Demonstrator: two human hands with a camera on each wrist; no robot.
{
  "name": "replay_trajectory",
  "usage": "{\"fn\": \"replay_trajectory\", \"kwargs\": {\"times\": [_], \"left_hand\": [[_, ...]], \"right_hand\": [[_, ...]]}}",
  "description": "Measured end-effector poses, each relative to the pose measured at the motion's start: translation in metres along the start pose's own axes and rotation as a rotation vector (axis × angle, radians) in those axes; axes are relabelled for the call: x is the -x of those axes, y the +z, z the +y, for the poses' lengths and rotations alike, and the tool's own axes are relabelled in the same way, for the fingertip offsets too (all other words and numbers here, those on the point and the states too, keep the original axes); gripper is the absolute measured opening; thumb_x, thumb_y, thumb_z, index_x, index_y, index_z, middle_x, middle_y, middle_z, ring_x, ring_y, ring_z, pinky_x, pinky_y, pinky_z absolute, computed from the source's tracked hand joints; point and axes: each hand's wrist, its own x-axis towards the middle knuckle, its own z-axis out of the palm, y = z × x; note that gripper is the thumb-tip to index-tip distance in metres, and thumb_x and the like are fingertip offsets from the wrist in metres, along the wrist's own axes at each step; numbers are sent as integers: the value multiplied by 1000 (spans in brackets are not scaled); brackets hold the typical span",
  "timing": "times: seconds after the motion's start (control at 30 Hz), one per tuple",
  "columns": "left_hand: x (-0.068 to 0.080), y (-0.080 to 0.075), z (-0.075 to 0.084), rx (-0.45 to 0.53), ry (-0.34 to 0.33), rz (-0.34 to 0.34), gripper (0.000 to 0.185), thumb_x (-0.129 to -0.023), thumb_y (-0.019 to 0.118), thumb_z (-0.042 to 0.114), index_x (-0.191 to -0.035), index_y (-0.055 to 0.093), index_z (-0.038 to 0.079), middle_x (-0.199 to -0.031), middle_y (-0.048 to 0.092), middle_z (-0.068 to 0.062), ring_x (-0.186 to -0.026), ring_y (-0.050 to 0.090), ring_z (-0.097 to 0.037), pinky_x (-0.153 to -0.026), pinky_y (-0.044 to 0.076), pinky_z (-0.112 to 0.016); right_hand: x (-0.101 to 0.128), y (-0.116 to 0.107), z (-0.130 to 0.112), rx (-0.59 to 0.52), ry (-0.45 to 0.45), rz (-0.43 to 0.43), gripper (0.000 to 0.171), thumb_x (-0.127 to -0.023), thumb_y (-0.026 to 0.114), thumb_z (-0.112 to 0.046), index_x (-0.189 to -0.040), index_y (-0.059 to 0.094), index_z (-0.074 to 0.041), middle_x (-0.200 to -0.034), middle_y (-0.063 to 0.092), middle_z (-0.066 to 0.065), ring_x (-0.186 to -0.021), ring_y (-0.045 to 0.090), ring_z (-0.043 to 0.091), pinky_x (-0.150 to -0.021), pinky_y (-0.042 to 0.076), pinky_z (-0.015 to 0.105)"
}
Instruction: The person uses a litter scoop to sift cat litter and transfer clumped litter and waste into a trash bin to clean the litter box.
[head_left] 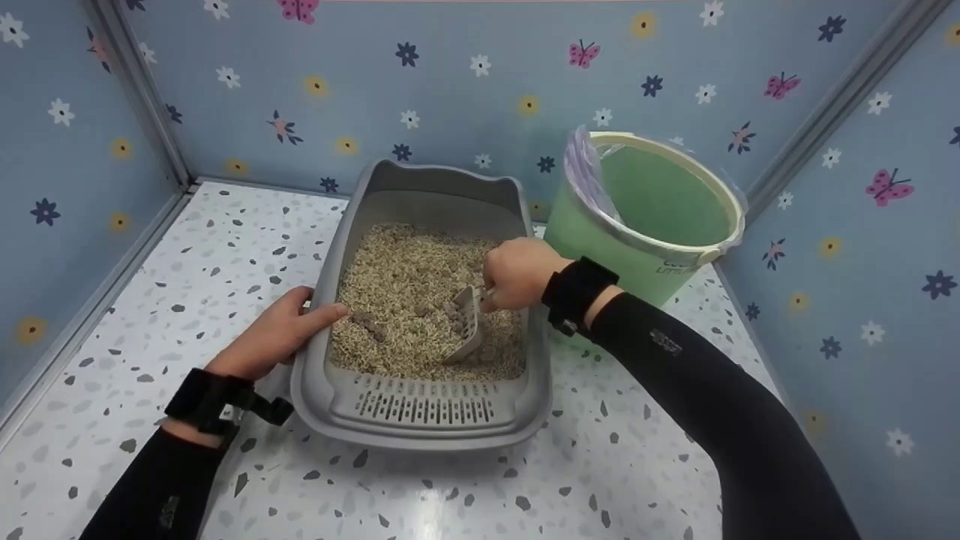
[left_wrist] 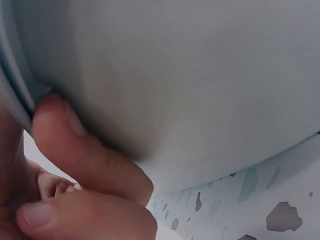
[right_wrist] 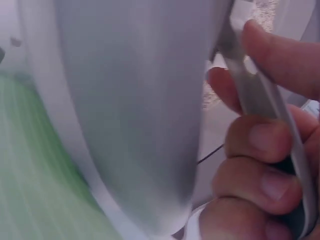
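The left hand (head_left: 274, 335) is clamped on the left rim of the grey litter tray (head_left: 420, 409) on the bench, while the litter scoop (head_left: 466, 322) is gripped by the right hand (head_left: 517, 274), its blade angled down-left into the litter (head_left: 405, 285) beside dark clumps (head_left: 369, 324); the green bin (head_left: 660, 217) stands just right.

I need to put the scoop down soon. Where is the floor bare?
Bare terrazzo floor lies left of the litter box, up to the left wall, and in front of it. It is crowded at right, where the green bin stands close beside the box.
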Motion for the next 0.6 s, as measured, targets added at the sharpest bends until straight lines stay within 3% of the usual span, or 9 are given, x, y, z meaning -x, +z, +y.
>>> {"fn": "replay_trajectory", "kwargs": {"times": [0.1,0.23,0.4,0.6], "left_hand": [[1,-1,0,11,2,-5,76,-110,69,53,-147,40,-6,-94,66,-18,-63,64,-16,-46,51,-26],[1,-2,2,13,0,2,75,-110,69,53,-146,41,-6,-96,65,-19,-66,67,-18,-48,54,-28],[0,-2,3,5,-3,-1,75,-111,68,51,-150,39,-6,-100,68,-23,-69,71,-23,-51,60,-32],[0,-1,1,-3,-12,-3,74,-111,68,52,-150,40,-5,-99,68,-22,-68,70,-21,-50,58,-31]], "right_hand": [[0,3,-2,-27,8,-9,59,-98,83,-47,-60,45,-22,-58,30,-10,-57,32,15,-57,28,34],[3,4,-1,-52,10,4,60,-98,83,-48,-61,43,-21,-59,29,-9,-57,31,14,-56,27,33],[6,6,-1,-62,17,38,57,-97,84,-48,-60,49,-22,-62,42,-9,-60,43,17,-56,35,35],[8,9,0,-80,27,51,55,-97,83,-48,-58,56,-21,-63,50,-7,-63,50,19,-57,41,36]]}}
